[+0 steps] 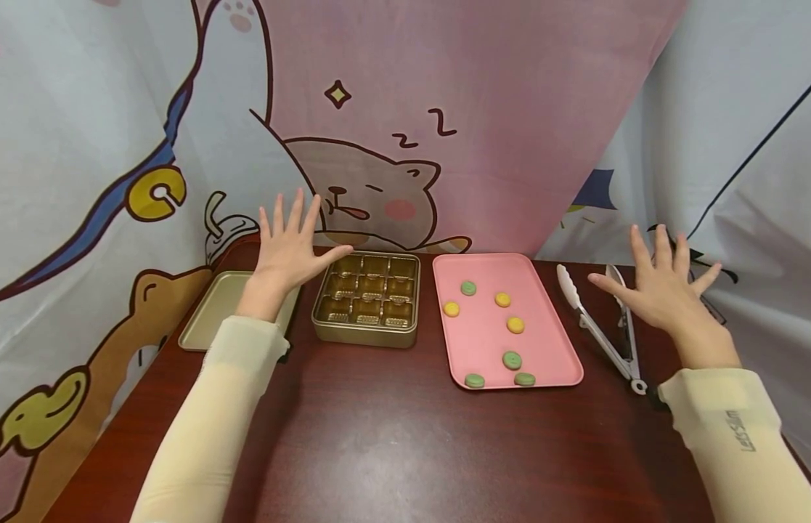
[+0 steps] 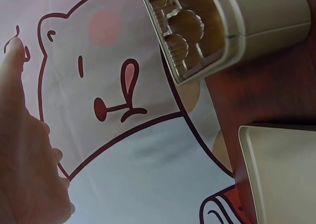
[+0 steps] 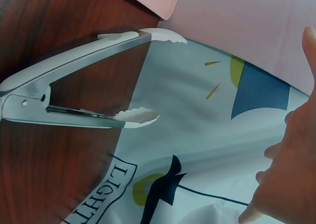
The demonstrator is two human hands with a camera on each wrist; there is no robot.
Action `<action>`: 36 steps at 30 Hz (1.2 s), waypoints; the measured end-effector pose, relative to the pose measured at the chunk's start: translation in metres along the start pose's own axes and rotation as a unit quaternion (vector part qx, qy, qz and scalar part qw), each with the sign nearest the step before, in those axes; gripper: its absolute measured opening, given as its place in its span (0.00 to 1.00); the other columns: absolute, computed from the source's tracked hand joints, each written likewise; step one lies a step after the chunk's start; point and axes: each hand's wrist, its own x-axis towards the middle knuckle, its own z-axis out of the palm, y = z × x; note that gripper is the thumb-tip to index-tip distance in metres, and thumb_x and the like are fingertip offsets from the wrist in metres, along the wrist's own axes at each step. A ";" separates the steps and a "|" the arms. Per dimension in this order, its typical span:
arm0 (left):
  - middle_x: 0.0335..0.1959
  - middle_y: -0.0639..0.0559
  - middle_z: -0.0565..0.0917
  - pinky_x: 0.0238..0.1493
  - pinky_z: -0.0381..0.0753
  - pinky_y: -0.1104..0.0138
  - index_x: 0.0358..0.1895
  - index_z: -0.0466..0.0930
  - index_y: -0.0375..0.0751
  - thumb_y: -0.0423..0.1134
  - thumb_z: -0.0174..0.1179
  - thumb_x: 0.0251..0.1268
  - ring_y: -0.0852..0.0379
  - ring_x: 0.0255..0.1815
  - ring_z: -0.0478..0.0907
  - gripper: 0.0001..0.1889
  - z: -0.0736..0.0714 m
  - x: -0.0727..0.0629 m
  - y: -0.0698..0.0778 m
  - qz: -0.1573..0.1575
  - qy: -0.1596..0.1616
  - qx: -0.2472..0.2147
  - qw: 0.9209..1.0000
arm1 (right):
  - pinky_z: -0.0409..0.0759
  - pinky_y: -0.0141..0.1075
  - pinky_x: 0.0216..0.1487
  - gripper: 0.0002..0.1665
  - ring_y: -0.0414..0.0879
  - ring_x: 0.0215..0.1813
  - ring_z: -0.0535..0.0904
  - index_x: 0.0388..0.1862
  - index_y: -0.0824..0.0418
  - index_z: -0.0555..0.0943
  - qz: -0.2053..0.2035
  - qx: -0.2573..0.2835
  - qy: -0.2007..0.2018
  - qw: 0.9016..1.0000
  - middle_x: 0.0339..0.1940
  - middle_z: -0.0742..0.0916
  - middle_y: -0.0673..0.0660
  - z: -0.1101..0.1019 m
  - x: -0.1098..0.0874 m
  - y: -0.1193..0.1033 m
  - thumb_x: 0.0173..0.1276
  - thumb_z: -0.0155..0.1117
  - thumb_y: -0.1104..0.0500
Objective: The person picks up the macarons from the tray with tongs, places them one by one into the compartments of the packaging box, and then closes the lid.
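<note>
My left hand [image 1: 287,254] is raised with fingers spread, holding nothing, over the gap between a tin lid [image 1: 205,312] and a gold tin [image 1: 366,334]. The tin has a divided gold insert [image 1: 369,287] with several compartments. My right hand [image 1: 669,290], fingers also spread, hovers near the white-tipped tongs [image 1: 601,338], overlapping one arm of them in the head view. The tongs [image 3: 74,66] lie spread apart on the table. Between the hands, a pink tray [image 1: 483,334] carries several small round pieces, some green [image 1: 512,360], some yellow [image 1: 515,325].
A dark red wooden table [image 1: 392,443] holds everything. Printed cloth with cartoon animals [image 1: 372,189] hangs behind the table and along its left and right sides, close to the lid and the tongs.
</note>
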 end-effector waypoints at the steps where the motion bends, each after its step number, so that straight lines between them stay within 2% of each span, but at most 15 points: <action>1: 0.83 0.47 0.27 0.77 0.19 0.40 0.81 0.24 0.57 0.81 0.40 0.60 0.39 0.82 0.19 0.56 0.000 -0.001 0.000 0.000 0.001 0.000 1.000 | 0.13 0.82 0.52 0.62 0.70 0.77 0.14 0.81 0.52 0.26 0.002 0.000 -0.002 1.000 0.78 0.25 0.66 0.001 -0.001 0.001 0.69 0.48 0.26; 9: 0.83 0.46 0.28 0.79 0.23 0.43 0.81 0.24 0.55 0.81 0.39 0.61 0.40 0.82 0.19 0.56 0.004 -0.007 -0.006 0.001 0.000 0.002 1.000 | 0.15 0.83 0.53 0.66 0.73 0.77 0.16 0.81 0.52 0.25 0.013 0.009 -0.001 1.000 0.79 0.29 0.71 0.008 -0.009 0.009 0.67 0.52 0.26; 23: 0.84 0.45 0.32 0.80 0.28 0.43 0.81 0.27 0.53 0.79 0.42 0.63 0.38 0.83 0.27 0.55 0.014 -0.016 -0.014 0.017 -0.010 0.007 1.000 | 0.18 0.83 0.55 0.70 0.75 0.77 0.20 0.81 0.55 0.25 0.031 0.013 0.004 0.999 0.79 0.33 0.74 0.027 -0.021 0.026 0.64 0.56 0.26; 36: 0.84 0.46 0.36 0.81 0.33 0.45 0.82 0.28 0.53 0.78 0.42 0.63 0.40 0.84 0.34 0.55 0.024 -0.024 -0.016 0.023 -0.027 -0.026 0.999 | 0.23 0.86 0.54 0.70 0.74 0.79 0.23 0.82 0.57 0.27 0.048 0.033 0.010 0.998 0.80 0.35 0.74 0.047 -0.030 0.038 0.63 0.58 0.26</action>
